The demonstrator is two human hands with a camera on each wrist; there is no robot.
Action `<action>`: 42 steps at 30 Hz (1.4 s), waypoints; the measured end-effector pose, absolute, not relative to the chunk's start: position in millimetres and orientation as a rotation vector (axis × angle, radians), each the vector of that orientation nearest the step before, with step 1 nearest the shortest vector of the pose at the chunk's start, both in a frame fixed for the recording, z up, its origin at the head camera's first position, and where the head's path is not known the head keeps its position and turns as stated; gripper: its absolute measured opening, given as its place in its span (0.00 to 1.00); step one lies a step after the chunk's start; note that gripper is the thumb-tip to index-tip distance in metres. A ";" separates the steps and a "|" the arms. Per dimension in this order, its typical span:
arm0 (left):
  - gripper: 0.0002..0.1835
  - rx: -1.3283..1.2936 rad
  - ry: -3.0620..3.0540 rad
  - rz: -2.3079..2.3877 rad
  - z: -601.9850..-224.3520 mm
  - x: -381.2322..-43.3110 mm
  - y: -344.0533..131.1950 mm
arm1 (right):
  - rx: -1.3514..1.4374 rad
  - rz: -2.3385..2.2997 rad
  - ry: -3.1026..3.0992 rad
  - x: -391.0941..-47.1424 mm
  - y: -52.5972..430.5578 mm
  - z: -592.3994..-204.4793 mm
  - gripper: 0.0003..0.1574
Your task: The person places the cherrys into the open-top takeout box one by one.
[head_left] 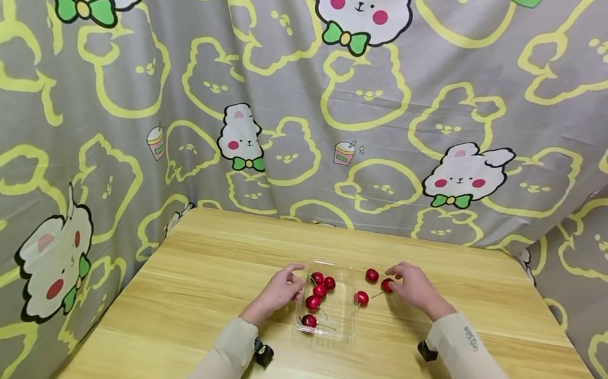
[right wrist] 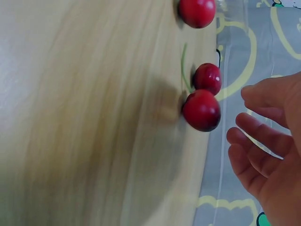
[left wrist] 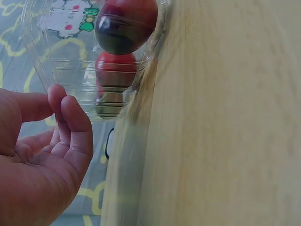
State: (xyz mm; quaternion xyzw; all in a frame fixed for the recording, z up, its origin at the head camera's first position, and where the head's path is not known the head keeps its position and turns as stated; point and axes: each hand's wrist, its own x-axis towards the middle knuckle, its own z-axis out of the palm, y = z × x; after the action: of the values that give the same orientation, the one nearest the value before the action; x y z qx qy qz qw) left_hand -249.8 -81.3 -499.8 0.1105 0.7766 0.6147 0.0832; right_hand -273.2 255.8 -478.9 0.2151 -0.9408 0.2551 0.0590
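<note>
A clear plastic box [head_left: 344, 326] stands on the table with several red cherries [head_left: 312, 302] along its left side. My left hand [head_left: 284, 287] is at the box's left wall, fingers loosely bent and fingertips right at the rim; in the left wrist view the thumb and finger ends [left wrist: 57, 96] overlap the box edge. Three cherries lie outside, to its right: one [head_left: 362, 298] by the wall, one [head_left: 371, 275] farther back, and a stemmed one [right wrist: 201, 110] nearest my right hand [head_left: 411, 285]. That hand's fingers are apart over the stemmed cherry, with nothing between them.
The wooden table [head_left: 207, 266] extends to both sides of the box. A grey patterned curtain [head_left: 292, 89] hangs behind and around it. Black wrist cameras [head_left: 263, 353] sit under both sleeves.
</note>
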 end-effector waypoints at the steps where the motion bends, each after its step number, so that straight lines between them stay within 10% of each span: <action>1: 0.25 0.324 2.318 1.833 -499.7 -250.1 -81.1 | 0.656 0.769 -2.857 -273.0 256.6 -479.3 0.14; 42: 0.25 0.293 2.318 1.819 -499.2 -251.2 -78.9 | 0.615 0.826 -2.884 -272.5 275.3 -497.3 0.12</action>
State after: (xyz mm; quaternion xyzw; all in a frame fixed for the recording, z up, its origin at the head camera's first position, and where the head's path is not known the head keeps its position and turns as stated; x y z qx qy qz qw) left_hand -251.2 -78.9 -499.2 0.0985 0.7796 0.6119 0.0903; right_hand -272.5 275.3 -497.3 0.2008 -0.9410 0.2695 0.0395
